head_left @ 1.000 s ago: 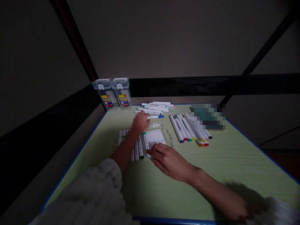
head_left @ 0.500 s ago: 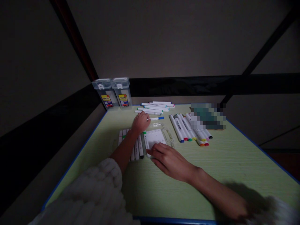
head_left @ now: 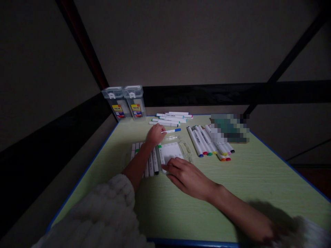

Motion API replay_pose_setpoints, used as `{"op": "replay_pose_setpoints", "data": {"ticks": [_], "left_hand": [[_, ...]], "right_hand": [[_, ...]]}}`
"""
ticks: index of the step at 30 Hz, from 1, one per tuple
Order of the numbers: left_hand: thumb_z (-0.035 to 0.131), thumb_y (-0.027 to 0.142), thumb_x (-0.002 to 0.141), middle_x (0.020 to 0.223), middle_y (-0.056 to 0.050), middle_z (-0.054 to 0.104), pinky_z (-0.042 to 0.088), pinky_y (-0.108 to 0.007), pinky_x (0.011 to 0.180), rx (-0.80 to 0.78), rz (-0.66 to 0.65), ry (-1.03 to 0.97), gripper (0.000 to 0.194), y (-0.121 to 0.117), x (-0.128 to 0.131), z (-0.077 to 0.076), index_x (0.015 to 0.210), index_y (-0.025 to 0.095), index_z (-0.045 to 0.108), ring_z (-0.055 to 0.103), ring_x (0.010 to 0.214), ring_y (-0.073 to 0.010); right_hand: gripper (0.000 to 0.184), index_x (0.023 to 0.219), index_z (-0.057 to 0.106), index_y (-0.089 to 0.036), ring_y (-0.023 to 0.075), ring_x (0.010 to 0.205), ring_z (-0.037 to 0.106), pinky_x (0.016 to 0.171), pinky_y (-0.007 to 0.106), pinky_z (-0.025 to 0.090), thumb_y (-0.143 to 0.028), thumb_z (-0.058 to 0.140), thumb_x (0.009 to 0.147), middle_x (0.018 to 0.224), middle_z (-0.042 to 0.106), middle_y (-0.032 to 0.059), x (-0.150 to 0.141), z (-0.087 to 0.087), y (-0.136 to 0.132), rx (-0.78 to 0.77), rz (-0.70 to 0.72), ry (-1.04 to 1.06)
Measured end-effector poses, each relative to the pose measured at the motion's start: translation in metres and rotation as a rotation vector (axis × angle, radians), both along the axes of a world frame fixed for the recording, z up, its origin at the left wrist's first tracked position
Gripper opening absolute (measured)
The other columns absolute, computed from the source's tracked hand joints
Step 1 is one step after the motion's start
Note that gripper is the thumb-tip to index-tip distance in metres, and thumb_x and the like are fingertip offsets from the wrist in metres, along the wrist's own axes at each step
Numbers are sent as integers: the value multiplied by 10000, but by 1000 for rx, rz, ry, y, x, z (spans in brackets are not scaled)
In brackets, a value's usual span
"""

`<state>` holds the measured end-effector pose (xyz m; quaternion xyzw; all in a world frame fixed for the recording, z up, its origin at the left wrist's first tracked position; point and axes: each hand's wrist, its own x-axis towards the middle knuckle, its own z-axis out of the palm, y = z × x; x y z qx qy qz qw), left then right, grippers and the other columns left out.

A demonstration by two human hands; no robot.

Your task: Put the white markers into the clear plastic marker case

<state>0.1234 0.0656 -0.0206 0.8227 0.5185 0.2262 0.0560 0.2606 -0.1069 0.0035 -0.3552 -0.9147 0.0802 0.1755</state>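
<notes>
My left hand reaches past an open clear plastic case. Its fingers close on the near end of a slim white marker with a blue tip, which points right. Below the left forearm, a row of white markers lies in the left part of the case, partly hidden by the arm. My right hand rests low over the case's right part with fingers stretched out. Its fingertips touch the lower end of a white marker with a green band, beside a white card insert.
Two upright clear boxes with yellow labels stand at the back left. Loose markers lie at the back, and thicker capped markers lie to the right. Behind those is a blurred-out green item. The table has blue edges.
</notes>
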Motion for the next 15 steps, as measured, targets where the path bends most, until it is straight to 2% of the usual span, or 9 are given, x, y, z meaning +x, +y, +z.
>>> {"op": "replay_pose_setpoints", "data": {"ticks": [7,15], "left_hand": [[499,181,736,827,-57,579,414,-298,792,1,-1,44,88,-4,2,4,759,138,572,526,813,-165],[457,199,796,897,-56,606,416,-290,765,58,72,138,109,-18,5,11,873,164,525,547,865,-181]], "right_hand": [[299,1108,533,-129,201,883,471,817,355,422,-181,384,853,901,533,82,0,1,0,-9,-6,-13],[305,1115,529,-128,200,888,472,818,351,422,-186,380,855,903,532,83,1,1,0,-10,0,-9]]}}
